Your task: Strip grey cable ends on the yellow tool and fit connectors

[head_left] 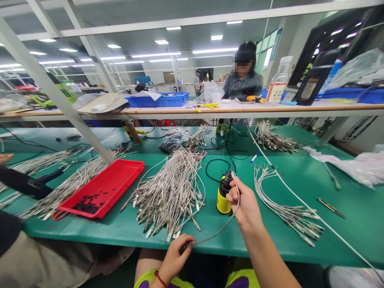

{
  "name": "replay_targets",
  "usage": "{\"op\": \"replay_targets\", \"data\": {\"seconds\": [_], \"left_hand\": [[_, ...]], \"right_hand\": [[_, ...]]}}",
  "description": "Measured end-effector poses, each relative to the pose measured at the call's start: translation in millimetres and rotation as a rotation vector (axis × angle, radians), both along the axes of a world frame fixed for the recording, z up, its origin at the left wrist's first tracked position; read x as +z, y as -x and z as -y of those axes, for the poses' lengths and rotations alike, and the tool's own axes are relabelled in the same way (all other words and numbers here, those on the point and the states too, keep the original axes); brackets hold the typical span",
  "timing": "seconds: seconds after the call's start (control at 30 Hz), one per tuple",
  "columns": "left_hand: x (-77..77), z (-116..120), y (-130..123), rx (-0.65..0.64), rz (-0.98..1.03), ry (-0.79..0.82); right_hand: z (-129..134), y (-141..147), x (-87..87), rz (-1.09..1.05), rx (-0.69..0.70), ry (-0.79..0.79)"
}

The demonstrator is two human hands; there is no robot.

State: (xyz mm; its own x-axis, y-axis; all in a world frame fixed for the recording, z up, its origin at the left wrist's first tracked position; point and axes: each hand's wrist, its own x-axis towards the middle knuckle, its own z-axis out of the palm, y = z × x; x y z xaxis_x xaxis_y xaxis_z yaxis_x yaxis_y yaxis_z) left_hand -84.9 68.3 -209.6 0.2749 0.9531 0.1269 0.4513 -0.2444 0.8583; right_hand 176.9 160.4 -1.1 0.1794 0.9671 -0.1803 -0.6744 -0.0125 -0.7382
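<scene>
A thin grey cable (223,229) sags in a curve between my two hands. My left hand (175,256), low at the table's front edge, is closed round one end of it; a dark piece and a clear-looking plug show at the fingers. My right hand (247,206) pinches the other end right beside the ringed metal nozzle of a yellow and black heat gun (223,198), which stands upright. Whether the cable tip touches the nozzle I cannot tell. Left of the gun lies a big heap of grey USB cables (171,188); a smaller bundle of cables (277,200) lies to the right.
A red tray (120,180) holds small black tube pieces. Tweezers (331,208) and a blue-white marker (254,157) lie on the green table (357,236). A long white cable (292,188) crosses the right side. A person sits at left; another is behind the shelf (180,112).
</scene>
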Motion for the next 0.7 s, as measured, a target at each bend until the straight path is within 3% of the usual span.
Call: {"op": "replay_targets", "data": {"seconds": [0.27, 0.7], "left_hand": [[4.3, 1.7, -1.6, -0.029, -0.025, -0.013], [-2.1, 5.1, -1.5, -0.013, -0.033, -0.050]], "right_hand": [[-3.8, 2.7, -3.7, -0.013, -0.059, 0.007], [-5.1, 3.9, -3.4, 0.017, -0.101, 0.011]]}}
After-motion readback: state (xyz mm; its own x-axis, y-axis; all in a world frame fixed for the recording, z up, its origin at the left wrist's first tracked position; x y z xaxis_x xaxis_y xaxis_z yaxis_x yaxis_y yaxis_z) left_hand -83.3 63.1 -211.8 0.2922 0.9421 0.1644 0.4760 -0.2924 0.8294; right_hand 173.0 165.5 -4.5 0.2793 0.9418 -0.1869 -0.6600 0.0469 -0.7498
